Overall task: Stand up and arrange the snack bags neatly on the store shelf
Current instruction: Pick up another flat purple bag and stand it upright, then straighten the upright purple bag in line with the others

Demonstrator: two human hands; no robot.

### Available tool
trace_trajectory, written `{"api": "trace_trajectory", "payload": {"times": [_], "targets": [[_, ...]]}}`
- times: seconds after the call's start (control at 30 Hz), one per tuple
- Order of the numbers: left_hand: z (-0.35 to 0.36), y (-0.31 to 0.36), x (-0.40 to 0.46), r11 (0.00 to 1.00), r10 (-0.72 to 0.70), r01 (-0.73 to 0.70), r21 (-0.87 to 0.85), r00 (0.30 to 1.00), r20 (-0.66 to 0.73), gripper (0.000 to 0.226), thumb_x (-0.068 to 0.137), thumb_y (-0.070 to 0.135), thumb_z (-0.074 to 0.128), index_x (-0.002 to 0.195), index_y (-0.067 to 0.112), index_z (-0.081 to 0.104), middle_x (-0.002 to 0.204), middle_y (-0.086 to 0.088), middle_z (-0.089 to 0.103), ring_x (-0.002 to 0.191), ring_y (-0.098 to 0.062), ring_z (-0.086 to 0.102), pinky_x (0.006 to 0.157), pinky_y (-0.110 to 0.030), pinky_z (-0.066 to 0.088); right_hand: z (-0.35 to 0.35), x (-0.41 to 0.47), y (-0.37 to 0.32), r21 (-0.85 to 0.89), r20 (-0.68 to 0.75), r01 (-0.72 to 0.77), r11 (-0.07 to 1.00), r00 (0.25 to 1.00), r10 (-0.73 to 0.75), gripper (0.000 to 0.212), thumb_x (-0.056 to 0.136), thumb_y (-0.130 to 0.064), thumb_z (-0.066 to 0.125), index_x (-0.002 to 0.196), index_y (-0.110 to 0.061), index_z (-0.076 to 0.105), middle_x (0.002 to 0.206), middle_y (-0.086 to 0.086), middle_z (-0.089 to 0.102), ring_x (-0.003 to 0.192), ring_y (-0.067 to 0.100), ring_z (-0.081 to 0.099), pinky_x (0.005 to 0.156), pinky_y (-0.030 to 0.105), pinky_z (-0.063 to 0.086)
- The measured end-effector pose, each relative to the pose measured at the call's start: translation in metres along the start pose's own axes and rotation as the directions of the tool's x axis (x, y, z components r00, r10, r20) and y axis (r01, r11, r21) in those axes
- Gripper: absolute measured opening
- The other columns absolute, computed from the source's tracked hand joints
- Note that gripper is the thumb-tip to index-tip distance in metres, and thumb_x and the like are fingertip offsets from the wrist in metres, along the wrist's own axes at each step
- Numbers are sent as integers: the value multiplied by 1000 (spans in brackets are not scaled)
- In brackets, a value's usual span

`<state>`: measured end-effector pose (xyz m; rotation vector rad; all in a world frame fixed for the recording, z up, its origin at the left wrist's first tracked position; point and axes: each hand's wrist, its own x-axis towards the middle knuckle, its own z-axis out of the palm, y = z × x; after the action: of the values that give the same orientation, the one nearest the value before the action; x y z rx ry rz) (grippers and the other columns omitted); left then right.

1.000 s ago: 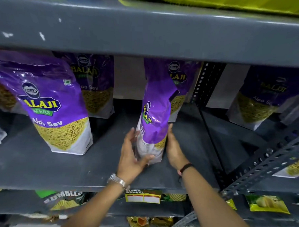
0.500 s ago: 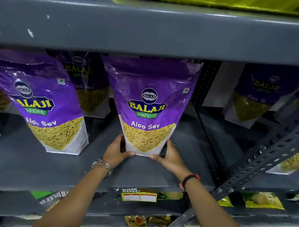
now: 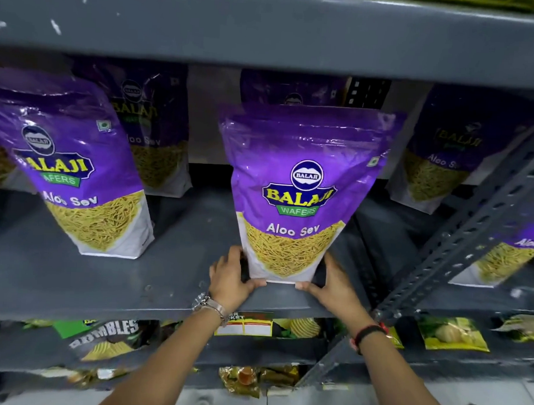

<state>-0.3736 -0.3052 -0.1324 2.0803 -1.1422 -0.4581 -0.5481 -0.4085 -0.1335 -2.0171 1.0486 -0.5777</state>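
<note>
The purple Aloo Sev bag (image 3: 296, 197) stood upright, face forward, near the front of the grey shelf (image 3: 165, 271). The left hand (image 3: 230, 280) and right hand (image 3: 332, 286) clasped its bottom corners; another bag (image 3: 292, 90) apparently stood behind.

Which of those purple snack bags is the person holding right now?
The front middle bag: the left hand and right hand grip its bottom corners. The left bag and the bags behind stand untouched.
</note>
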Motion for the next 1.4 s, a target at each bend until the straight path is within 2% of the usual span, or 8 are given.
{"api": "trace_trajectory", "payload": {"times": [0.33,0.53,0.67,0.8,0.97,1.1,1.2,1.4], "targets": [[-3,0,-3,997,36,-36,-69,999,-1,65,55,31,81,103,7,44,110,-13,65,104,-31,56,97,-45,40,-1,-7,-2,1,-27,-80,997,996,80,71,67,-22,77,126,-18,39,132,9,51,122,26,45,99,39,41],[-17,-11,-13,965,90,-90,-246,996,-12,79,62,22,78,128,14,35,129,1,48,121,-18,42,103,-36,37,25,-53,-35,-61,-477,149,987,864,-160,54,74,-34,70,117,-17,43,115,1,43,111,7,35,97,30,37],[-53,-44,-28,966,58,-165,-202,892,-449,57,69,7,72,119,3,44,120,-10,50,115,-32,47,100,-27,31,71,-54,-76,-41,-236,369,929,900,-368,22,92,-33,39,111,-23,46,109,-5,46,109,-5,35,100,3,23],[-116,-104,-28,977,-86,-60,-203,766,-637,71,68,36,63,121,-4,38,120,-34,39,115,-45,40,102,-30,26,131,-18,-115,80,19,269,960,962,-272,36,91,-11,45,127,-10,42,130,13,47,126,16,38,109,17,23],[-189,-174,5,977,-159,110,-180,946,-284,112,56,27,82,139,5,9,149,-20,17,138,-33,18,112,-31,11,194,25,-148,26,290,85,996,953,-89,85,80,-30,65,141,-9,10,154,9,12,142,20,10,114,27,9],[-216,-195,34,975,-119,130,-179,990,71,114,39,54,76,133,18,23,136,4,39,133,-27,29,114,-46,7,223,45,-170,12,248,65,998,967,-66,102,62,-34,79,140,-10,17,149,10,26,137,24,23,112,32,21],[-209,-190,40,988,-118,118,-99,993,1,88,47,47,72,122,17,38,121,2,54,125,-30,38,95,-20,11,226,50,-175,20,136,75,997,988,-77,76,63,-28,78,125,-10,37,131,12,47,123,27,42,98,32,34],[-194,-178,21,999,-44,42,-20,993,-110,68,55,26,83,107,6,46,112,-12,62,112,-29,50,111,-45,17,207,39,-163,31,125,65,997,990,-68,67,69,-17,74,126,-14,41,127,5,55,119,23,47,97,23,38]]}}
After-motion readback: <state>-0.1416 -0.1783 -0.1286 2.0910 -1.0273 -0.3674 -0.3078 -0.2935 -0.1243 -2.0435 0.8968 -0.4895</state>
